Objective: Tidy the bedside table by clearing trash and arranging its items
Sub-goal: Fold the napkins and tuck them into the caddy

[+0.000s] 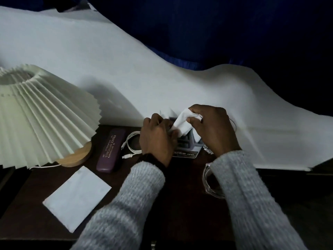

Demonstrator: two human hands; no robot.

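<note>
Pinching a white tissue at both ends, the left hand and right hand are holding it slanted, upper end rightward, right of the lamp.

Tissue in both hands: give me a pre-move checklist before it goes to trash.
1. Tissue gripped by left hand and right hand: ok.
2. Tissue fully clear of the grey box beneath it: cannot tell, hands hide it.
3. Glass under the right sleeve, knock risk on pulling back: not ok.
4. Cable beside the left hand, apart from it: ok.
5. Trash bin in view: not ok, none visible.
</note>
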